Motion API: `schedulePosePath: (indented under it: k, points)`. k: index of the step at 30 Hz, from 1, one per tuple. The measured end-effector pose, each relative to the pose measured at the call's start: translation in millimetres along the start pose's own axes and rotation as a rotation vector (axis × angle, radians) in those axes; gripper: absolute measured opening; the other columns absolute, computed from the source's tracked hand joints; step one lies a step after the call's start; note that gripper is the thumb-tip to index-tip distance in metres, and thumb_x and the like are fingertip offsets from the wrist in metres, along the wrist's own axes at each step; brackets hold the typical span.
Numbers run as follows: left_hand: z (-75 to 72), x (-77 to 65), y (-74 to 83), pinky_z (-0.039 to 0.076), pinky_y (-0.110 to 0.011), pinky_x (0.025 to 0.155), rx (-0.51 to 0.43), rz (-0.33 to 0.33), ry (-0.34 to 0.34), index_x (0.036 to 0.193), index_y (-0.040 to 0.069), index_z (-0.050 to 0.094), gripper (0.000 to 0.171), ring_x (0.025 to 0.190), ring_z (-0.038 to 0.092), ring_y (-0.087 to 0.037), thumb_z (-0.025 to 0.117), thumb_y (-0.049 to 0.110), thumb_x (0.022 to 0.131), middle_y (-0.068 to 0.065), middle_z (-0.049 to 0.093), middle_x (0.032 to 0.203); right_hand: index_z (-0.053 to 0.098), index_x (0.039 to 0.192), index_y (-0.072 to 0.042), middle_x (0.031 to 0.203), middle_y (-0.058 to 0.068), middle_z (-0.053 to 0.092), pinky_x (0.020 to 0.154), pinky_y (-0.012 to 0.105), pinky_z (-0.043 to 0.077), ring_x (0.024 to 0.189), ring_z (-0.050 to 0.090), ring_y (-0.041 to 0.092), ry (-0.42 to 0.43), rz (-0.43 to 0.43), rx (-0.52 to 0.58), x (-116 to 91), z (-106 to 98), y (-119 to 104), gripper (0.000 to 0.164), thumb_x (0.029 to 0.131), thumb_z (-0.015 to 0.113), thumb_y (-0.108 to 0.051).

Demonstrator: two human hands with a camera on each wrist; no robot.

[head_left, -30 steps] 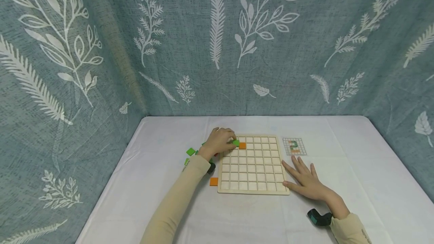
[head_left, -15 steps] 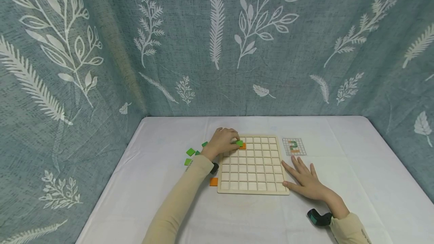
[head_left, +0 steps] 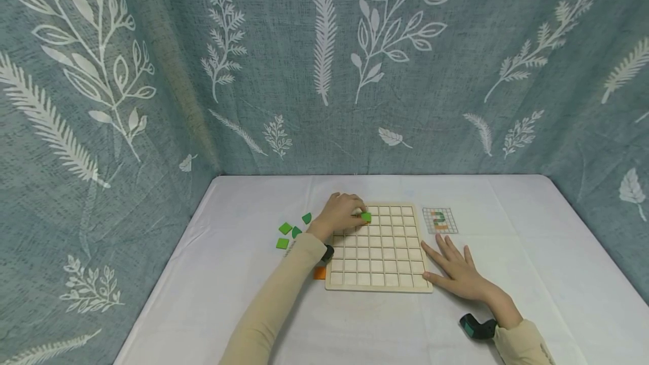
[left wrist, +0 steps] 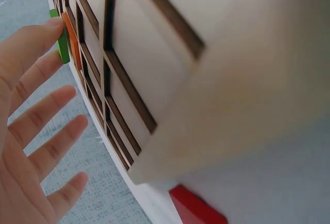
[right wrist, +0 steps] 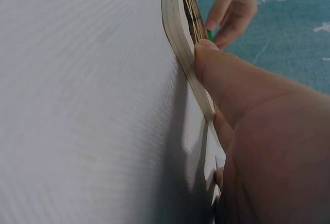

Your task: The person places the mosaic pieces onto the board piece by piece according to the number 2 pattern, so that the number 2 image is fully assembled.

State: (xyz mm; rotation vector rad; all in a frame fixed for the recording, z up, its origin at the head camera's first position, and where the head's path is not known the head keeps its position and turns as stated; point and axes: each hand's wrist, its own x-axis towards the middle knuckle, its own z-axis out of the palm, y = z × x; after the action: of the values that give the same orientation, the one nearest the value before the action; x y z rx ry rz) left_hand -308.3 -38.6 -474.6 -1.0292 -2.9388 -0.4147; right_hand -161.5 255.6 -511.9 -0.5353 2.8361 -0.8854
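Observation:
My left hand (head_left: 341, 213) pinches a light green square tile (head_left: 367, 217) between thumb and index finger over the upper part of the wooden grid board (head_left: 377, 287). In the left wrist view the green tile (left wrist: 63, 46) stands close over an orange tile (left wrist: 72, 38) set in the board; the other fingers (left wrist: 56, 149) are spread and hold nothing. My right hand (head_left: 458, 272) lies with fingers spread beside the board, its thumb and index fingertip at the right edge. The right wrist view shows the thumb (right wrist: 227, 69) on the board's rim.
Left of the board lie light green squares (head_left: 283, 243) and dark green rounded pieces (head_left: 306, 218). An orange square (head_left: 319, 273) sits at its lower left, a red piece (left wrist: 196, 206) near its edge. A printed grid card (head_left: 440, 221) lies right; a black device (head_left: 478, 326) is at the right wrist.
My left hand has shifted to the right with the green tile, which now covers most of the orange tile in the head view. The right hand has stayed still.

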Motion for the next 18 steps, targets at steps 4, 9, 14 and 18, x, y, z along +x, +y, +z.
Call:
schedulePosePath:
  k: [4,9,14,18]
  points:
    - [2.0,2.2,2.3,0.029,-0.052,0.109,0.015,0.005,-0.006,0.105,0.023,0.070,0.030,0.112,0.056,-0.016,0.065,0.043,0.083,0.006,0.062,0.118,0.032,0.145,-0.014,0.152,0.027,0.006,0.103,0.066,-0.016,0.138,-0.002,0.048,0.003,0.004,-0.001,0,0,0,0.068,0.088,0.056,-0.043]
    - [0.7,3.3,7.1,0.028,-0.052,0.109,0.001,0.011,-0.012,0.104,0.022,0.070,0.030,0.112,0.055,-0.017,0.066,0.042,0.083,0.004,0.062,0.119,0.031,0.146,-0.015,0.152,0.026,0.006,0.103,0.067,-0.016,0.138,-0.002,0.048,0.003,0.008,-0.007,0,2,2,0.068,0.088,0.055,-0.044]
    - [0.7,6.1,10.5,0.029,-0.051,0.109,0.009,0.017,-0.020,0.104,0.023,0.070,0.029,0.112,0.056,-0.017,0.066,0.043,0.083,0.005,0.062,0.119,0.032,0.146,-0.016,0.152,0.026,0.006,0.103,0.067,-0.016,0.138,-0.002,0.047,0.007,0.005,-0.002,0,2,2,0.068,0.088,0.056,-0.044]
    - [3.8,8.8,10.5,0.029,-0.050,0.109,0.019,0.014,-0.029,0.105,0.025,0.070,0.029,0.113,0.055,-0.016,0.065,0.044,0.083,0.006,0.061,0.120,0.032,0.146,-0.016,0.152,0.026,0.006,0.104,0.066,-0.015,0.138,-0.002,0.047,0.006,0.003,-0.001,0,2,2,0.068,0.088,0.056,-0.044]
